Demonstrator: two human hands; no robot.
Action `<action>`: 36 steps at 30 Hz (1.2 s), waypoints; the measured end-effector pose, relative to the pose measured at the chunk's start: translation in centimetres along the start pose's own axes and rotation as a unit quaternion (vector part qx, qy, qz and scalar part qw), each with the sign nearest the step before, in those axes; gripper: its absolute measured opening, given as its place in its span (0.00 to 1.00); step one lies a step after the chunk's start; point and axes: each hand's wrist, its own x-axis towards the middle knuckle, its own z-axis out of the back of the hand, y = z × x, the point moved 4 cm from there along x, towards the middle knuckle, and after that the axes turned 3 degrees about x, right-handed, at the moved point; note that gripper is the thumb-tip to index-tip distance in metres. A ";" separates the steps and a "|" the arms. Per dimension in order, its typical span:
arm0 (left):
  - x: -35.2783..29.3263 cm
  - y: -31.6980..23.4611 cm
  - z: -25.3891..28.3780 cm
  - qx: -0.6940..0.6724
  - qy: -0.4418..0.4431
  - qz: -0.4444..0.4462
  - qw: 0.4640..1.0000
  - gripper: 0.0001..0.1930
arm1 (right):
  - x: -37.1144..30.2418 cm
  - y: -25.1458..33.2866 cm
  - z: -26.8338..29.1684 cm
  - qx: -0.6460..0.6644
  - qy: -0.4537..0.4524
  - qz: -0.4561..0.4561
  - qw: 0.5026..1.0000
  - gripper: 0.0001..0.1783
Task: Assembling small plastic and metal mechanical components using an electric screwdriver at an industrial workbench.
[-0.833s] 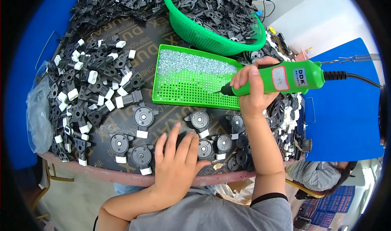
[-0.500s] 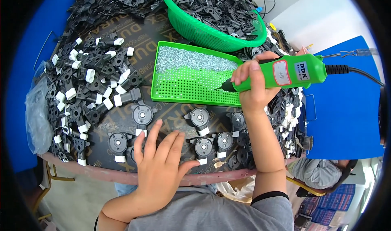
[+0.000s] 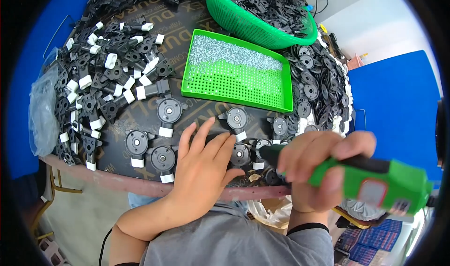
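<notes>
My right hand (image 3: 318,165) is wrapped round a green electric screwdriver (image 3: 405,181), slightly blurred. Its dark nose points left, at or just over a round black part with a white end (image 3: 258,165); whether the tip touches cannot be told. With fingers stretched and spread, my left hand (image 3: 201,167) lies low over the table between the round parts. Its fingertips reach toward a wheel-like part (image 3: 236,119), and its thumb is beside another one (image 3: 240,155). Left of that hand sit more such parts, among them one (image 3: 163,158) near the wrist.
A green perforated tray (image 3: 234,95) holds many small silvery screws (image 3: 234,50). Behind it stands a green basket (image 3: 262,29) full of black parts. Black brackets with white ends (image 3: 112,78) are heaped at left, black discs (image 3: 311,85) at right. A plastic bag (image 3: 44,111) hangs at the left edge.
My right hand has carried the screwdriver from over the tray down toward the near right parts. My left hand has shifted slightly right. The whole view has tilted a little.
</notes>
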 end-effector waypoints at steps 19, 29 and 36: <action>0.6 0.5 -1.2 -0.046 -0.014 0.005 0.999 0.23 | -1.4 -2.6 0.5 -0.003 0.091 0.060 0.994 0.18; 0.6 0.4 -1.0 -0.028 -0.017 -0.001 0.999 0.24 | -1.7 -1.8 0.1 -0.025 0.092 0.074 0.993 0.19; 0.5 0.5 -0.7 -0.056 -0.075 -0.008 0.996 0.14 | -1.8 0.1 0.7 0.059 0.049 0.071 0.995 0.18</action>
